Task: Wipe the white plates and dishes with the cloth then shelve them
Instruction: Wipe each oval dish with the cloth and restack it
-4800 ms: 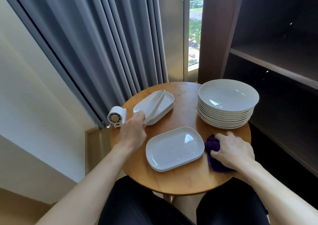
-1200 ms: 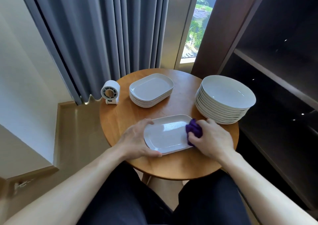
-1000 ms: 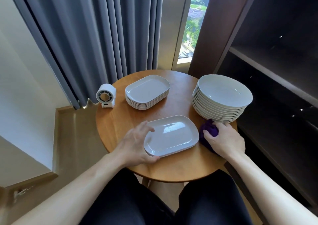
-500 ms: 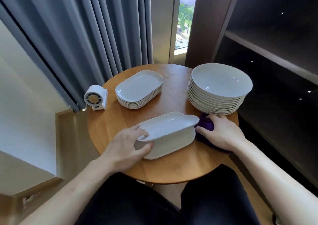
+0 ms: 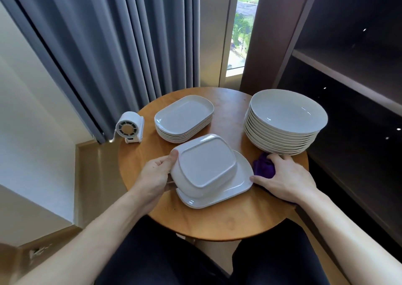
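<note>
At the centre of the frame our left hand (image 5: 156, 173) grips the left rim of a white plate (image 5: 206, 162), thumb curled over the edge. The plate is tipped so that its underside faces us. Its low edge sits on or just above a second plate (image 5: 239, 186) lying flat on the table (image 5: 217, 219); we cannot tell which. Held by one edge only, it could slip and strike the one beneath, chipping both.

To the right, our right hand (image 5: 282, 180) curls round the purple cloth (image 5: 263, 167), thumb touching the flat plate's rim and fingers just beside the stack of bowls (image 5: 285, 119). A hasty swing could shove that stack toward the table's right edge. The shelf (image 5: 348, 77) is at the upper right.
</note>
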Available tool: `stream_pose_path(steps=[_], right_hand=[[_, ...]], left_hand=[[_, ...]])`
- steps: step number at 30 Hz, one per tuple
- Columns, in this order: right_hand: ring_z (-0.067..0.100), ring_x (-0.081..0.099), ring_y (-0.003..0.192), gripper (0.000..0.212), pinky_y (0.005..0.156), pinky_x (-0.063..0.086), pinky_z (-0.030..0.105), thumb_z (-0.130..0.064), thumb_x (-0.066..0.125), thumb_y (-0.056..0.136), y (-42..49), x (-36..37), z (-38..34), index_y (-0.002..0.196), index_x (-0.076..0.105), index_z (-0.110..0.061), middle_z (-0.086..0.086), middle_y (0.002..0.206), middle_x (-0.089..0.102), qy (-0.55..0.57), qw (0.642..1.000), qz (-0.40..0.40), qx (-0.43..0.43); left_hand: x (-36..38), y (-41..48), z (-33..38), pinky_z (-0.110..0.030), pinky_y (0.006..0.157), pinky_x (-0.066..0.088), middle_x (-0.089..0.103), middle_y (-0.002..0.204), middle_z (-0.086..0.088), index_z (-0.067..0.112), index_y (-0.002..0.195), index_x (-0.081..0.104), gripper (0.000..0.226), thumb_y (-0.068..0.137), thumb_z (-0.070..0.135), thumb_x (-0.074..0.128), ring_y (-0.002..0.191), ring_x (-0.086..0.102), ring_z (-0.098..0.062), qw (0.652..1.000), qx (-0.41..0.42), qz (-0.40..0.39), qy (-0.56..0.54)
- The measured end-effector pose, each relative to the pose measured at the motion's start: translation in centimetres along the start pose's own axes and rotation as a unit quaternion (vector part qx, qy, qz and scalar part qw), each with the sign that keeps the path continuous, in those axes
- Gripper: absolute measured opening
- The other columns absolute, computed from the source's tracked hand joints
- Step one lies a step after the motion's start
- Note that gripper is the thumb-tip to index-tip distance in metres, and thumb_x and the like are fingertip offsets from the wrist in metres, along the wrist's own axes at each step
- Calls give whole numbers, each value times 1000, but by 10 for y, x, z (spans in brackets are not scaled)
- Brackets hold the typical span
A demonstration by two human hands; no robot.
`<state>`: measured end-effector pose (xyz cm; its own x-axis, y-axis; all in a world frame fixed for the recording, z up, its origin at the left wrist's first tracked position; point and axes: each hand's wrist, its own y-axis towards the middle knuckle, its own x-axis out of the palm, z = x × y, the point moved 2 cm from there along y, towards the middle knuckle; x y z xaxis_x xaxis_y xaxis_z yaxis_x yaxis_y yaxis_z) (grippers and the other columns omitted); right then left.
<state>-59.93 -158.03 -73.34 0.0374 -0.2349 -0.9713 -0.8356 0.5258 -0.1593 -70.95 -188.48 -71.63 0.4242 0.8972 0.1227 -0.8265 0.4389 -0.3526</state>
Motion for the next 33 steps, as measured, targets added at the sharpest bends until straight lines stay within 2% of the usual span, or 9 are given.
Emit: stream_pose_path(steps=[5,8,14,18,20,22,26,29,33], right_hand=[[28,61,117,78,82,51,38,-80,60,76,1,-3,2,140,50,-37,-2,135,57,16,1000,11,-3],[25,63,107,69,80,55,39,-70,64,71,0,-7,1,131,57,-38,-5,122,64,38,999,21,7],[18,60,96,51,76,50,36,-55,77,72,-1,-21,0,118,65,-37,-12,102,64,191,978,79,28],[10,62,97,43,80,52,35,-49,79,77,-11,-32,-20,116,63,-44,-23,102,64,298,946,126,-30],[13,61,103,52,88,51,37,-49,79,78,-14,-34,-37,126,65,-36,-13,113,66,268,947,157,-77],[19,61,102,58,82,48,36,-55,76,79,-10,-32,-60,131,64,-34,-7,113,64,179,965,161,-109],[32,64,93,43,69,39,35,-62,58,89,0,-15,-117,116,64,-29,3,103,56,-43,984,120,-124],[31,65,91,40,67,36,33,-62,54,88,-6,-6,-153,106,62,-27,3,101,57,-31,982,124,-137],[26,62,81,41,64,37,33,-63,57,81,-29,8,-201,105,65,-31,-3,96,51,2,961,70,-266]], left_hand=[[-3,5,-10,-40,84,58,77,111,-7,12,115,73,44,104,46,47,102,75,-23,997,-68,-8,-27],[-7,8,-7,-44,89,60,77,110,-6,13,116,70,28,105,31,51,101,75,-21,999,-52,2,13],[-21,10,0,-20,64,55,71,106,5,29,119,63,27,95,17,60,95,69,-8,976,12,35,215],[-27,13,-3,-29,61,59,68,113,0,26,133,57,44,92,12,61,93,71,-16,980,-38,-1,193],[-27,13,-7,-32,62,60,68,109,-3,22,138,55,51,91,6,63,81,74,-14,983,-51,-18,174],[-24,13,-10,-37,66,63,70,103,-3,18,139,55,50,91,3,64,79,74,-14,985,-48,-28,161],[-18,15,-11,-34,65,62,68,94,-2,14,132,63,42,94,-2,64,78,74,-11,990,-16,-18,138],[-20,15,-9,-32,63,61,68,99,-5,17,129,66,42,93,-5,63,84,72,-14,993,2,-1,121],[-22,13,-12,-43,67,64,74,95,-19,11,107,73,43,89,-16,44,85,75,-27,993,7,0,115]])
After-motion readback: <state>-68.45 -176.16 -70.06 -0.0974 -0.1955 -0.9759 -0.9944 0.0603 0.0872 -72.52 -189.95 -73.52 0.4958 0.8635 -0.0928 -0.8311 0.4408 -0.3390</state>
